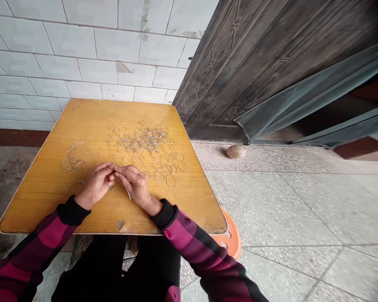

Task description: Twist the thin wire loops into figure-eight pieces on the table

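Observation:
My left hand (98, 183) and my right hand (136, 184) meet over the near-middle of a wooden table (164, 205), fingertips pinched together. What is pinched between them is mostly hidden; it looks like thin wire. A slim, shiny metal piece (128, 193) sticks out below my right hand, its kind too small to tell. Just beyond my hands lies a spread pile of thin wire loops (148, 140), many shaped like figure eights. Beside my left hand is a loose bundle of thin wire (72, 161) with straight ends.
A white tiled wall (116, 46) stands at the table's far edge. To the right are a dark carved wooden door (220, 75) and a hanging grey-green curtain (290, 96). A round pale object (236, 152) lies on the floor. An orange stool (233, 239) shows under the right corner.

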Tool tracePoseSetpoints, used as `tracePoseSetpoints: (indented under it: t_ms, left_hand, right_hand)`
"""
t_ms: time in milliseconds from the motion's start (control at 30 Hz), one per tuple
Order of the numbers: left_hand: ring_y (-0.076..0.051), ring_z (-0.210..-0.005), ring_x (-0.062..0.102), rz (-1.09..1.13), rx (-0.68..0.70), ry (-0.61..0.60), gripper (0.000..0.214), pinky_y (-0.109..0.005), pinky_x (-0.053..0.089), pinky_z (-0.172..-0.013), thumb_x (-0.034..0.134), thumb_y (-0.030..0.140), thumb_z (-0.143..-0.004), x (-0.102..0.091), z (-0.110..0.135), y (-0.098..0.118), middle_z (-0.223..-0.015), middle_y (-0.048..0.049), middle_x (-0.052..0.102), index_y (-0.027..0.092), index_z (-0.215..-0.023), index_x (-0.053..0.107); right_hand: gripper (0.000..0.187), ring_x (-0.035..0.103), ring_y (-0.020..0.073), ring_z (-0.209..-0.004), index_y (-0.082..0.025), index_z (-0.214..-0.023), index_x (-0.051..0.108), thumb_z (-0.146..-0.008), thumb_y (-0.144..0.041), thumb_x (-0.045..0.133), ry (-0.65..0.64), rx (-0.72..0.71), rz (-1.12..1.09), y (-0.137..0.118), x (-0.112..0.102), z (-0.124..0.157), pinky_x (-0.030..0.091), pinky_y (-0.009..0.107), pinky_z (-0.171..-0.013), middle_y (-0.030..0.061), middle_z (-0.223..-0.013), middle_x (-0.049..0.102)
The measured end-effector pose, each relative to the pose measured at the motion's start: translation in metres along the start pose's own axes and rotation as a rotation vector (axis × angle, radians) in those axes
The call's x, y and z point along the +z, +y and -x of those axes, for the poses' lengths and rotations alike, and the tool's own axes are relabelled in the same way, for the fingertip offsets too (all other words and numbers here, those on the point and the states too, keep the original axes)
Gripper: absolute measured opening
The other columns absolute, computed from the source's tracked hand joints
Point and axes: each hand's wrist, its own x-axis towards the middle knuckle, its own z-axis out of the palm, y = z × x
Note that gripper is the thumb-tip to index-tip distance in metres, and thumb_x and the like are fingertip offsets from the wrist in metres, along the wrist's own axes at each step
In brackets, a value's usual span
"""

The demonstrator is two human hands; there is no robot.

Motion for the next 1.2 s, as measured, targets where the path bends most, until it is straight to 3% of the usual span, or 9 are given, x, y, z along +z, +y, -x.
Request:
tracePoseSetpoints:
  t_ms: [233, 400, 533, 700, 867, 1000, 1200]
  left_hand:
    - [-0.001, -0.048, 0.051, 0.079, -0.116, -0.031, 0.008, -0.009, 0.041, -0.041, 0.066, 0.003, -0.072, -0.007, -0.006, -0.002, -0.067, 0.0004, 0.061, 0.009, -0.077, 0.066]
    - [0.001, -0.039, 0.047, 0.251, -0.301, 0.000, 0.023, -0.006, 0.036, -0.033, 0.046, -0.007, -0.084, -0.013, -0.010, 0.000, -0.063, 0.0019, 0.059, 0.008, -0.079, 0.063]
    - [0.001, -0.032, 0.044, 0.297, -0.369, 0.037, 0.035, -0.007, 0.033, -0.028, 0.032, -0.001, -0.093, -0.011, -0.006, 0.007, -0.060, 0.0005, 0.060, 0.009, -0.076, 0.060]
    - [0.002, -0.030, 0.042, 0.322, -0.360, 0.010, 0.044, -0.005, 0.031, -0.028, 0.021, 0.003, -0.097, -0.011, -0.004, 0.012, -0.067, -0.0064, 0.065, 0.006, -0.076, 0.060]
    - [0.003, -0.030, 0.043, 0.341, -0.323, 0.020, 0.047, -0.004, 0.031, -0.028, 0.018, 0.003, -0.097, -0.006, -0.002, 0.015, -0.065, -0.0051, 0.062, 0.005, -0.075, 0.059]
    - [0.003, -0.031, 0.043, 0.317, -0.305, 0.063, 0.045, -0.005, 0.032, -0.029, 0.020, 0.000, -0.096, -0.003, 0.000, 0.016, -0.063, -0.0028, 0.060, 0.006, -0.075, 0.060]
    - [0.003, -0.033, 0.042, 0.256, -0.210, 0.064, 0.034, -0.005, 0.031, -0.029, 0.035, -0.002, -0.092, -0.006, -0.004, 0.013, -0.063, 0.0000, 0.060, 0.009, -0.073, 0.061]
  right_hand:
    - [0.024, 0.062, 0.0127, -0.072, -0.017, -0.110, 0.068, -0.095, -0.025, 0.051, -0.051, -0.020, 0.147, 0.001, -0.004, 0.001, 0.052, 0.026, -0.067, 0.0053, -0.081, 0.068]
    - [0.026, 0.061, 0.0133, -0.074, -0.015, -0.111, 0.067, -0.096, -0.025, 0.048, -0.121, -0.125, 0.252, 0.000, -0.007, 0.001, 0.051, 0.026, -0.069, 0.0056, -0.079, 0.065]
    - [0.026, 0.060, 0.0136, -0.076, -0.019, -0.114, 0.067, -0.096, -0.024, 0.048, -0.204, -0.198, 0.360, 0.002, -0.007, 0.001, 0.050, 0.026, -0.071, 0.0050, -0.081, 0.063]
    - [0.024, 0.058, 0.0116, -0.071, -0.020, -0.108, 0.069, -0.096, -0.022, 0.049, -0.197, -0.231, 0.400, 0.005, -0.006, 0.001, 0.049, 0.023, -0.067, 0.0031, -0.076, 0.062]
    - [0.024, 0.059, 0.0109, -0.072, -0.019, -0.108, 0.069, -0.096, -0.022, 0.048, -0.179, -0.258, 0.356, 0.007, -0.006, 0.001, 0.050, 0.023, -0.066, 0.0034, -0.080, 0.064]
    - [0.025, 0.063, 0.0114, -0.086, -0.018, -0.111, 0.068, -0.096, -0.021, 0.048, -0.164, -0.252, 0.301, 0.007, -0.005, 0.001, 0.053, 0.023, -0.075, 0.0059, -0.093, 0.066]
    - [0.027, 0.062, 0.0143, -0.108, -0.019, -0.113, 0.067, -0.097, -0.022, 0.045, -0.271, -0.167, 0.278, 0.003, -0.007, 0.001, 0.053, 0.027, -0.089, 0.0083, -0.112, 0.066]
